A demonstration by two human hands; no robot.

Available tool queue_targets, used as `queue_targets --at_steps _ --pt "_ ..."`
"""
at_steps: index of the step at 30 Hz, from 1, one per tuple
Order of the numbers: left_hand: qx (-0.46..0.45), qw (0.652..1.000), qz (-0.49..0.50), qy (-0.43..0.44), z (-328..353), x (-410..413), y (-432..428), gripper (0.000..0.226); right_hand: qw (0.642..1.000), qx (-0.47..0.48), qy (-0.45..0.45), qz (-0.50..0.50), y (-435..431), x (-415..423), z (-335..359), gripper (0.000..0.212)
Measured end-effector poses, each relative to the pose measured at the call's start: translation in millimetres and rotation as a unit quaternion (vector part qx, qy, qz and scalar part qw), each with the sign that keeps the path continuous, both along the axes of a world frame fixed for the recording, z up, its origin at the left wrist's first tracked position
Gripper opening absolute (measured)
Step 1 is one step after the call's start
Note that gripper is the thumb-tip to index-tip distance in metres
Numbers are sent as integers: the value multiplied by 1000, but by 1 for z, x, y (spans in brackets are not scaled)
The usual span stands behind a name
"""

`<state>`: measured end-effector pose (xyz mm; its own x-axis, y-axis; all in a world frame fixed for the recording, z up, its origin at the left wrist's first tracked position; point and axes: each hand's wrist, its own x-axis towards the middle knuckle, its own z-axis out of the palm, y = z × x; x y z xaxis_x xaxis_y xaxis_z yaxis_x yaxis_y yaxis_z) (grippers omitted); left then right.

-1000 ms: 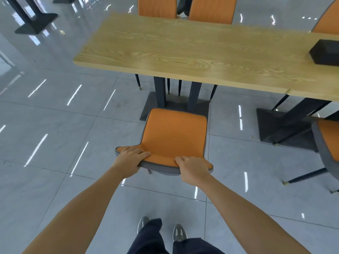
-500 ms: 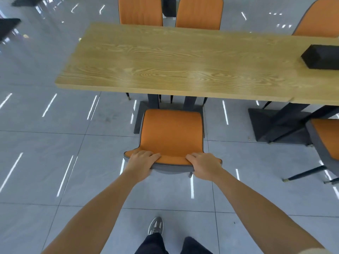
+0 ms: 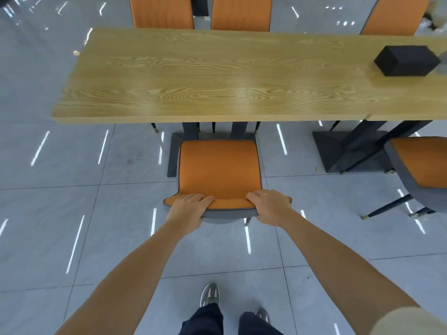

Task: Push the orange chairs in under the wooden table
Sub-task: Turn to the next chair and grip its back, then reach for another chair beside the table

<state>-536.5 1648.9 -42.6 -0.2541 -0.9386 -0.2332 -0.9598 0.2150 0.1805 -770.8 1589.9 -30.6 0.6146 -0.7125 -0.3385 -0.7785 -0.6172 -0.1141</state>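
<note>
Near the wooden counter [image 3: 217, 76], an orange chair [image 3: 219, 170] is gripped at its backrest top by the left hand [image 3: 187, 209] and right hand [image 3: 272, 207], not yet pushed under; another chair [image 3: 423, 165] waits at right.

Both forearms are bare from the wrists to well past the elbows, running up from the lower corners of the frame to the left hand [image 3: 188, 209] and the right hand [image 3: 270, 207]. A pale beige short sleeve [image 3: 411, 321] shows in the lower right corner. At bottom centre are dark navy trousers [image 3: 205, 321] and grey sneakers [image 3: 209, 293] with lighter panels.
</note>
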Motion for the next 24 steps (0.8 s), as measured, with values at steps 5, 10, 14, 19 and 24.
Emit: queue_targets --at_steps 5,10,14,19,24 --pt "11 1000 -23 -17 6 -1 2 62 994 -42 -30 -94 16 1 -4 53" --pt "11 995 -77 -55 17 -7 4 73 980 -40 -38 -189 36 -2 -2 79" --pt "-22 991 -119 -52 24 -34 -6 72 965 -19 -59 -255 53 -22 4 82" --pt "-70 980 -173 -68 35 -93 -28 70 939 -10 -62 -339 69 -76 26 78" --pt "-84 963 -237 -95 44 -187 -48 66 903 -28 -58 -424 95 -160 54 77"
